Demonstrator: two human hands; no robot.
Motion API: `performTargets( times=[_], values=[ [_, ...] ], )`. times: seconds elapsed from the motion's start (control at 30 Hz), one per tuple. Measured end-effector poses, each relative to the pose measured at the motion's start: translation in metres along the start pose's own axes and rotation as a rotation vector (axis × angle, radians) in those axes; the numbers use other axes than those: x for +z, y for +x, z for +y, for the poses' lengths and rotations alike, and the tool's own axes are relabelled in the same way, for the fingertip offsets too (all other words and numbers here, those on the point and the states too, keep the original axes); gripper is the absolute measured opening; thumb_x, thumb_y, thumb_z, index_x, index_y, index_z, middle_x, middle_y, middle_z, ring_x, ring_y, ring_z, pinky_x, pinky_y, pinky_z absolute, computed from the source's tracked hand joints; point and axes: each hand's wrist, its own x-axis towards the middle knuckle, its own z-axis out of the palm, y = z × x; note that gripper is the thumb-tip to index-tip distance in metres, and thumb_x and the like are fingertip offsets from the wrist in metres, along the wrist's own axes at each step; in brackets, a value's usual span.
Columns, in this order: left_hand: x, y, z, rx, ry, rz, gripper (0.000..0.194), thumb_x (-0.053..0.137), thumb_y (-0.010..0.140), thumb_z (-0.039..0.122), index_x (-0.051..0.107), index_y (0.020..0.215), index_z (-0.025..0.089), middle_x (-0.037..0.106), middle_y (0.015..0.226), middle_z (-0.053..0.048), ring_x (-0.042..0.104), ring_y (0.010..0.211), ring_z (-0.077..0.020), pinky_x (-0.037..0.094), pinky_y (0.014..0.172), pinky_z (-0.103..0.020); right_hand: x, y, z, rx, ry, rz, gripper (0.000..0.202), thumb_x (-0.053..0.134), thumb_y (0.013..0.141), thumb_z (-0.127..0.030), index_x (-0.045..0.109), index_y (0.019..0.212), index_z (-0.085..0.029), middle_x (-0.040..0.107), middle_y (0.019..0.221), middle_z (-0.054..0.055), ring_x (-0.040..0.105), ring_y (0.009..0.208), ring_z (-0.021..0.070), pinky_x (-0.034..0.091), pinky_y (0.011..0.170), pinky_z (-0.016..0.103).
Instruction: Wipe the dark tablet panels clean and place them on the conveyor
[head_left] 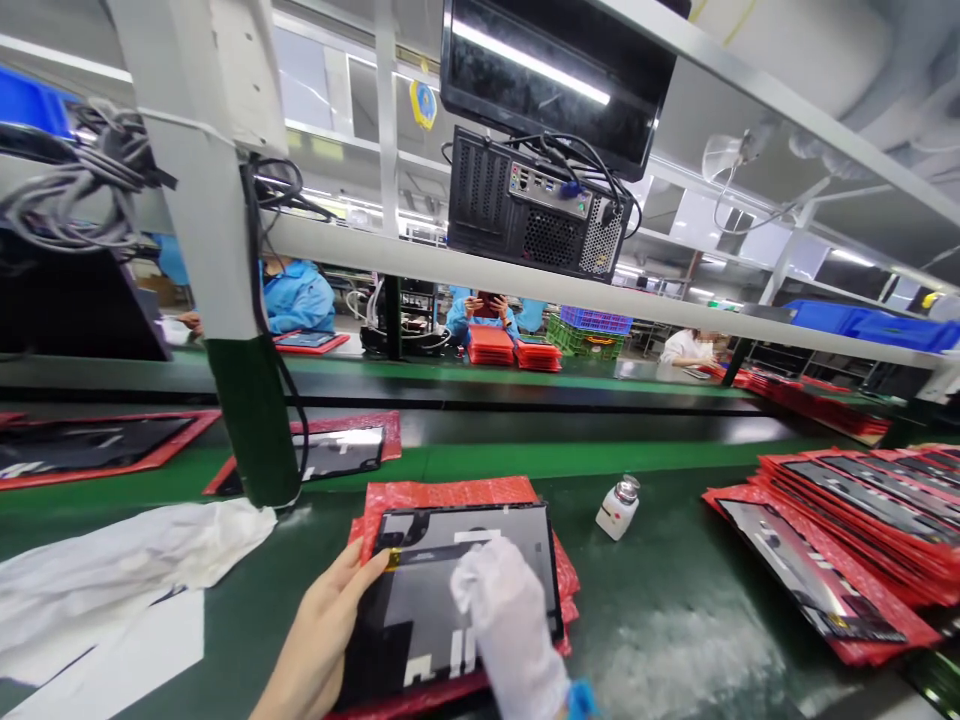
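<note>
A dark tablet screen panel with pale tape strips lies in front of me on a pile of red bubble-wrap sleeves. My left hand, bare, grips the panel's left edge, thumb on top near a small gold-coloured tab. Over the panel's middle right is my right hand, in a white glove with a blue cuff. Its fingers are bunched against the surface and slightly blurred; whatever they may hold is hidden. A small white bottle with a metal top stands to the right of the panel.
Stacked panels on red sleeves lie at the right. A white cloth and white paper lie left, beside a green-and-white post. A computer case sits on the overhead shelf. Co-workers sit across the bench.
</note>
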Motion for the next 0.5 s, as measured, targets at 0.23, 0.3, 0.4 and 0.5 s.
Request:
performTargets(
  times=[0.23, 0.3, 0.4, 0.5],
  values=[
    [0.046, 0.118, 0.046, 0.232, 0.142, -0.024, 0.035, 0.08, 0.064, 0.041, 0.069, 0.086, 0.017, 0.073, 0.078, -0.001, 0.068, 0.079, -0.0204, 0.053, 0.073, -0.03, -0.089, -0.012, 0.083, 0.489, 0.53, 0.336, 0.014, 0.049, 0.092, -0.027, 0.061, 0.088, -0.022, 0.064, 0.079, 0.001, 0.05, 0.047, 0.0111, 0.047, 0.051, 0.026],
    [0.063, 0.162, 0.047, 0.207, 0.194, 0.021, 0.024, 0.07, 0.08, 0.035, 0.067, 0.093, 0.015, 0.071, 0.089, -0.003, 0.066, 0.082, -0.0179, 0.054, 0.075, -0.033, -0.096, -0.021, 0.093, 0.553, 0.604, 0.343, 0.012, 0.052, 0.09, -0.03, 0.062, 0.091, -0.022, 0.063, 0.078, 0.0, 0.045, 0.042, 0.0103, 0.042, 0.046, 0.027],
    [0.076, 0.213, 0.034, 0.152, 0.278, 0.07, 0.028, 0.061, 0.09, 0.034, 0.062, 0.112, 0.016, 0.066, 0.111, -0.007, 0.065, 0.092, -0.0189, 0.056, 0.078, -0.039, -0.105, -0.034, 0.101, 0.627, 0.581, 0.251, 0.013, 0.054, 0.088, -0.033, 0.062, 0.087, -0.023, 0.063, 0.077, 0.0, 0.044, 0.042, 0.0111, 0.04, 0.044, 0.028],
    [0.075, 0.238, 0.018, 0.146, 0.339, 0.069, 0.035, 0.061, 0.09, 0.035, 0.059, 0.12, 0.017, 0.063, 0.119, -0.008, 0.065, 0.098, -0.0214, 0.056, 0.081, -0.042, -0.119, -0.042, 0.104, 0.723, 0.471, 0.168, 0.017, 0.054, 0.087, -0.035, 0.06, 0.076, -0.024, 0.064, 0.078, 0.0, 0.044, 0.044, 0.0108, 0.041, 0.048, 0.027]
  ],
)
